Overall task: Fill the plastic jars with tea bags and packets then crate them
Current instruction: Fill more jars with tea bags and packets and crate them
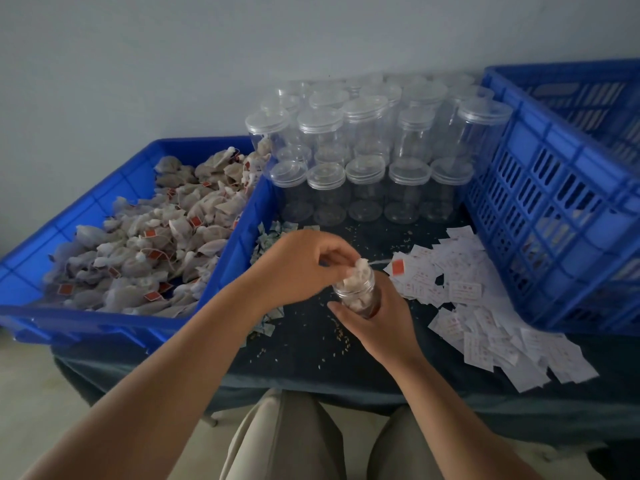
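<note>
My right hand (pixel 381 320) grips a clear plastic jar (pixel 358 292) tilted over the dark table, its mouth stuffed with tea bags. My left hand (pixel 304 265) pinches a white tea bag (pixel 360 266) at the jar's mouth; its string and red tag (pixel 398 266) trail to the right. A blue tray (pixel 242 237) on the left holds a heap of tea bags (pixel 149 244) with red tags. White paper packets (pixel 485 306) lie scattered on the right.
Several lidded, clear jars (pixel 363 150) stand stacked at the back of the table. A tall blue slotted crate (pixel 554 209) sits at the right. Small bluish packets (pixel 270 237) lie beside the tray. Loose grains dot the tablecloth (pixel 311 355). My knees show below the table edge.
</note>
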A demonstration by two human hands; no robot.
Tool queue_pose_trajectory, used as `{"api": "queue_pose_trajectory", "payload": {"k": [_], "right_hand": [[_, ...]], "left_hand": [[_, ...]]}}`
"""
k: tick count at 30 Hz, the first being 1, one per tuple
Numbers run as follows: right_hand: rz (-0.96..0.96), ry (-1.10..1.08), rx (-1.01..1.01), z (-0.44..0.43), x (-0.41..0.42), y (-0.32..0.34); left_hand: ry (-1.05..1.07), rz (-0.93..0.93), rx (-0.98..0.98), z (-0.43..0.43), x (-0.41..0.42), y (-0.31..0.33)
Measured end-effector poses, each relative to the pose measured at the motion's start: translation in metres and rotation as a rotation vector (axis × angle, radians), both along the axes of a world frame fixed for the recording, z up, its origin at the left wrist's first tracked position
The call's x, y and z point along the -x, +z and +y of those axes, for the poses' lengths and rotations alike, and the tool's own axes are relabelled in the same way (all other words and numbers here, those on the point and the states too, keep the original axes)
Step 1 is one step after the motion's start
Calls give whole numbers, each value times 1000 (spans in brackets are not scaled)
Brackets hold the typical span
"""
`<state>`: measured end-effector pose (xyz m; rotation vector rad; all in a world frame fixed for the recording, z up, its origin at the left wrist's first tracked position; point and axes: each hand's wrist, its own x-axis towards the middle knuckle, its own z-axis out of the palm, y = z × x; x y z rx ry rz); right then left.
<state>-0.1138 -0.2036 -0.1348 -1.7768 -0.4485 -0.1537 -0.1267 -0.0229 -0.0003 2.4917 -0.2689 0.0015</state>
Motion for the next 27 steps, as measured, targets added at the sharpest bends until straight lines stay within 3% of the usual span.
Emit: {"api": "queue_pose_trajectory", "payload": {"k": [3,11,14,18,23,27], "right_hand": [[-41,23,24,0,-2,0],[-9,28,90,1,1,-4],[-8,8,103,1,0,-4],[-71,26,141,3,4,-4],[-127,31,257,3,6,-2],[-84,-13,164,3,5,-1]], "left_hand": [[-17,-43,-185,-6,4,-10],[-123,24,-404,-6,12,-23],[-91,3,-377,-12,14,-28],[107,-110,-332,-29,18,-30],[207,-174,-485,-45,22,-24],[301,-149,-231,-38,19,-20]]}}
